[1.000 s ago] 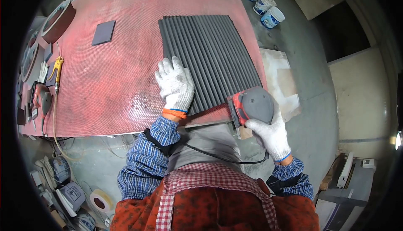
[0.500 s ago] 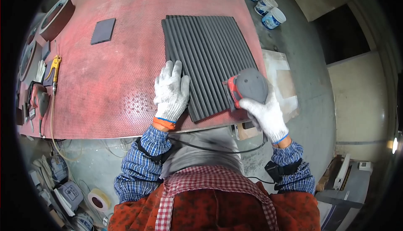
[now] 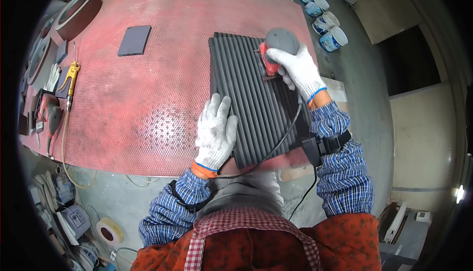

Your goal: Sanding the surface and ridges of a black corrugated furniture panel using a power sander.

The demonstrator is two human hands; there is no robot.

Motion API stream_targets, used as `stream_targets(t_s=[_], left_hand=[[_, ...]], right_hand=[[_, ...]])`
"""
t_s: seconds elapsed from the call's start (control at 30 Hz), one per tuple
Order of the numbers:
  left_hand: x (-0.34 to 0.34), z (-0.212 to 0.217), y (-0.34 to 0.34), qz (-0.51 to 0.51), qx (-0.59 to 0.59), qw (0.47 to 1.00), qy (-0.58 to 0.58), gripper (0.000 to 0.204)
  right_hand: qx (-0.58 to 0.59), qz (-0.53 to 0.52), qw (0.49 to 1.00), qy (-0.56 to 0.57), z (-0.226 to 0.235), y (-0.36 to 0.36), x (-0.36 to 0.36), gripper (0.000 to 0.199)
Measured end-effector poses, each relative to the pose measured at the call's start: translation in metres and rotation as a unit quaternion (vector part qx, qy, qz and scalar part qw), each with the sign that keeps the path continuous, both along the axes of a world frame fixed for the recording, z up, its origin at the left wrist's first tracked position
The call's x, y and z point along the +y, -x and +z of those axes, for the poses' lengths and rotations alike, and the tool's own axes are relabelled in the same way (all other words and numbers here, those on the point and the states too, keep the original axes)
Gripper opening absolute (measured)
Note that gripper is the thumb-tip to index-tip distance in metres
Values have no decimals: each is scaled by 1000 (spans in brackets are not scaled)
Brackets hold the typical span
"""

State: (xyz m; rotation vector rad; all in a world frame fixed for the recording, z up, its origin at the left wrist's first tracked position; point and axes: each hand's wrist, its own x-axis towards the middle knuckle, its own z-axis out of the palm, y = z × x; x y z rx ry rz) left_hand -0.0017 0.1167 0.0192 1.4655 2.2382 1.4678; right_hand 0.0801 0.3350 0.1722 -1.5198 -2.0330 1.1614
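Note:
A dark grey ribbed panel (image 3: 251, 108) lies on the red textured mat of the table. My right hand (image 3: 298, 71), in a white knit glove, is wrapped round a red and grey electric sander (image 3: 281, 42) at the panel's far right part. The sander's black cord (image 3: 281, 140) runs back over the ribs toward me. My left hand (image 3: 216, 130), gloved too, rests flat with fingers stretched along the panel's left edge. Part of the panel is hidden under the sander and my right arm.
A grey abrasive pad (image 3: 134, 40) lies on the red mat (image 3: 118, 103). At the left are rolls of abrasive belt (image 3: 79, 15), a yellow air blow gun (image 3: 72, 79) with its hose, and a second red sander (image 3: 50, 113). Several white-blue buckets (image 3: 333, 39) stand on the floor, far right.
My right hand has carried the sander from the panel's near right part to its far end. The left hand stays at the left edge. The whole view has shifted slightly.

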Motion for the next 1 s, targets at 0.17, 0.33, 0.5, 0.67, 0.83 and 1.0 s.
stream_targets(t_s=[0.17,0.33,0.5,0.67,0.83,1.0], left_hand=[[-2,6,-1,-3,-17,1000,20,48],[-3,9,-1,-1,-24,999,39,49],[-3,9,0,3,-28,998,48,49],[-4,9,1,-1,-33,998,48,49],[-3,2,-1,11,-15,1000,13,52],[-2,3,0,7,-28,1000,10,51]], right_hand=[[0,22,1000,1,-4,34,42,88],[31,56,998,1,-1,62,62,41],[62,62,996,-12,-5,71,71,38],[104,70,992,14,-8,67,72,37],[74,79,994,8,0,69,56,36],[32,92,995,-14,6,57,26,59]])
